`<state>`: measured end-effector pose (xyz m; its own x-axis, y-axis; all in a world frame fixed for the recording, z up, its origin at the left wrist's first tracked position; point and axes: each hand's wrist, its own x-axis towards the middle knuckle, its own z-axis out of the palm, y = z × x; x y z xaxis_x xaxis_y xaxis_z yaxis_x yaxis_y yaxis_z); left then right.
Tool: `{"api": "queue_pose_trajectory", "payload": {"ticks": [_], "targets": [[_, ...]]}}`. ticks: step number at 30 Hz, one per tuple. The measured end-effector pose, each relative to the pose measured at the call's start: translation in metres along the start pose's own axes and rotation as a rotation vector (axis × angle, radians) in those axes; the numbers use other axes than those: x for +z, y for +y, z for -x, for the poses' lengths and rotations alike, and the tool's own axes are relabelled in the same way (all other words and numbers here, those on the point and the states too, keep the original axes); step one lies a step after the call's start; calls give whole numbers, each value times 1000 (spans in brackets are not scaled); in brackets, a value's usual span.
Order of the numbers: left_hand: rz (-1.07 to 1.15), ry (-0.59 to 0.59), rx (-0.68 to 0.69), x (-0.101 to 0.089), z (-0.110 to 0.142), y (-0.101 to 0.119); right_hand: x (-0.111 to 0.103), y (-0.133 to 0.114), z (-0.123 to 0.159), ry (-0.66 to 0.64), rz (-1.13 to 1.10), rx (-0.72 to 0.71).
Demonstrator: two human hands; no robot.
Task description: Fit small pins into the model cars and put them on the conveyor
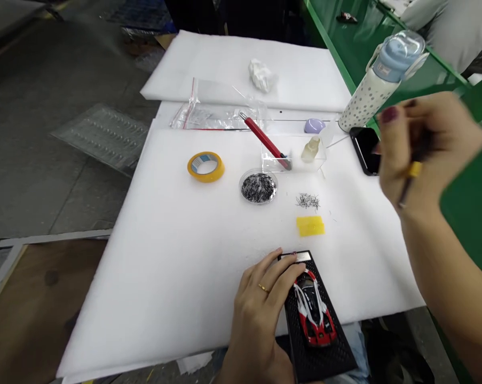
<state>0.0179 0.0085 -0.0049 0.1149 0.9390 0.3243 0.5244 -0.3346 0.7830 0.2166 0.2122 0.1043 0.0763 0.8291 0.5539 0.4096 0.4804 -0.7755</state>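
Observation:
My left hand (260, 309) grips the left side of a black textured display base (329, 362), its fingers reaching over the far end. On that base sits a red, white and black model car (313, 309). Raised at the right, my right hand (428, 144) is blurred by motion. Its fingers are closed round a thin dark tool with a yellow band (415, 169); the blur hides what kind it is. Beyond the base lie yellow tape strips (310, 226) and a small heap of fine black bits (308, 201). A round clear dish (259, 186) holds many more such bits.
Orange tape roll (206, 167) lies left of the dish. A clear tray (294, 160) holds a small bottle (310, 149) and a red cutter (265, 137). A phone (364, 150) and dotted bottle (371, 98) stand right. Crumpled tissue (261, 76) lies far back.

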Motion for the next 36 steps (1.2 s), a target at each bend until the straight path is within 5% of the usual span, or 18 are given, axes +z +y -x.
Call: {"api": "queue_pose_trajectory", "payload": {"ticks": [3, 8, 13, 17, 23, 29, 36], "targets": [[-12, 8, 31, 0, 0, -1, 29, 18, -26, 16, 204, -253], [-11, 6, 26, -1, -1, -2, 35, 30, -28, -123, 260, -252], [2, -2, 24, -2, -1, -1, 12, 19, -4, -78, -122, -10], [-17, -14, -26, -3, 0, 1, 1, 30, 11, -277, -308, 185], [-43, -17, -36, -4, 2, 3, 4, 52, 21, -491, -236, 292], [-41, -7, -40, -5, 2, 4, 27, 66, 29, -361, -275, 509], [-51, -68, -93, -13, 1, 10, 38, 71, 33, -266, -116, 547]]}}
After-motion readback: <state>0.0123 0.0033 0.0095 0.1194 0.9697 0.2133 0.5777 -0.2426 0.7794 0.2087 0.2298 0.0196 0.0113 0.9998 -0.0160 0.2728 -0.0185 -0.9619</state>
